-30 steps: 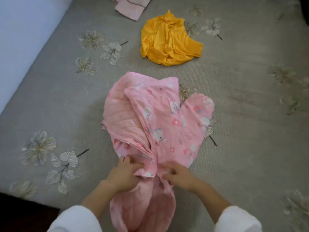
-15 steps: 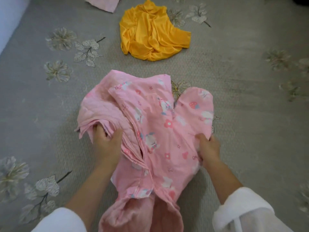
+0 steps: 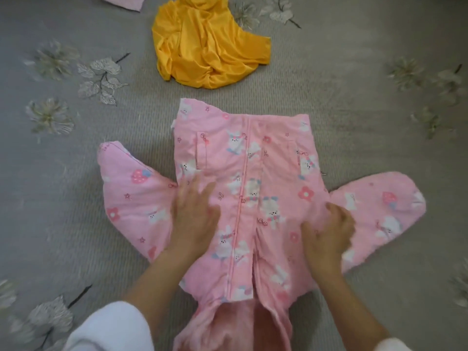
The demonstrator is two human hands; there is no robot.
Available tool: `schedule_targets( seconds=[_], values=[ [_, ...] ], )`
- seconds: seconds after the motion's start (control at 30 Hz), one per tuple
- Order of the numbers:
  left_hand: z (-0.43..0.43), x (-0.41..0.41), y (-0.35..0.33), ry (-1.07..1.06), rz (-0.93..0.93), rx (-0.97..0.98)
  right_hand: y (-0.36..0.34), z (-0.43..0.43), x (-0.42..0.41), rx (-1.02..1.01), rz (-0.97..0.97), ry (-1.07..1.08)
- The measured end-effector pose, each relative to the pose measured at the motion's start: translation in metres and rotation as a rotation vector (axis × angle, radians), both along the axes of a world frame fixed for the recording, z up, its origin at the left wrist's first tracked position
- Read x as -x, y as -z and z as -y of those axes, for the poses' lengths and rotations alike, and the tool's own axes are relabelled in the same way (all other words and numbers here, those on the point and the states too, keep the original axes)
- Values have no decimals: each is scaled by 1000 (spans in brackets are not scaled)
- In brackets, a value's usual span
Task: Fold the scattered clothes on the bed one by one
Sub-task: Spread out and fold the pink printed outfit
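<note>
One pink jacket [image 3: 253,173], printed with rabbits and flowers, is laid flat near the middle of the bed, front side up. A zipper line runs down its centre, and its left sleeve [image 3: 131,198] and right sleeve [image 3: 379,206] are stretched out to the sides. The hood [image 3: 240,330] is turned toward the person, at the lower edge of the view. The left hand [image 3: 195,219] is laid palm down on the left half of the front, with the fingers straight and a little spread; it is blurred. The right hand [image 3: 329,231] is set on the right half, close to where the sleeve begins. Its fingers are bent and their tips are pressed into the fabric, but whether a fold is pinched cannot be told. White cuffs [image 3: 109,328] are seen on the forearms. Beyond the jacket, apart from it, a crumpled yellow garment [image 3: 207,46] is lying, and a corner of a pale pink cloth [image 3: 121,1] is seen at the top edge. Everything is carried by a grey bedspread [image 3: 367,84] with a pale flower pattern.
</note>
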State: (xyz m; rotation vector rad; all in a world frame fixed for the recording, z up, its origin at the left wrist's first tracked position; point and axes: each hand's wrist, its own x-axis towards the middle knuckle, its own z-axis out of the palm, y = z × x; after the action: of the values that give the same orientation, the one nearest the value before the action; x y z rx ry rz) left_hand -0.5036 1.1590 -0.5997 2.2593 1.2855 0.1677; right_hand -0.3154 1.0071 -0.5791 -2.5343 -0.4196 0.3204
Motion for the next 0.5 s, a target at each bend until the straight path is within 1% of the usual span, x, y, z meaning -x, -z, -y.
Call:
schedule_targets(
  seconds=[0.07,0.1,0.17,0.2,0.23,0.27,0.3,0.33,0.37,0.4,0.43,0.47,0.5],
  values=[
    [-6,18,2,-283,66,-53,4,-21,15,-2,-64,-277],
    [-13,26,4,-482,78,-32,7,-31,23,-10,-101,-409],
    [-31,40,12,-941,127,114,17,-46,38,15,-137,-617],
    [-39,46,17,-1123,166,217,22,-53,45,63,-142,-681],
    [-46,51,21,-1234,224,309,27,-59,51,107,-147,-691],
    [-50,57,26,-1282,296,380,31,-64,54,127,-163,-641],
    [-52,63,29,-1289,355,423,33,-71,56,80,-215,-524],
    [-52,68,30,-1287,385,418,32,-78,55,-7,-310,-367],
    [-51,73,29,-1282,396,344,30,-85,54,-96,-422,-221],
    [-49,80,26,-1275,418,232,28,-91,53,-161,-502,-144],
    [-46,86,21,-1279,443,108,27,-96,51,-186,-477,-165],
    [-43,93,16,-1295,470,-1,23,-101,49,-223,-382,-238],
    [-39,100,12,-1312,494,-69,21,-107,48,-261,-293,-307]
  ],
)
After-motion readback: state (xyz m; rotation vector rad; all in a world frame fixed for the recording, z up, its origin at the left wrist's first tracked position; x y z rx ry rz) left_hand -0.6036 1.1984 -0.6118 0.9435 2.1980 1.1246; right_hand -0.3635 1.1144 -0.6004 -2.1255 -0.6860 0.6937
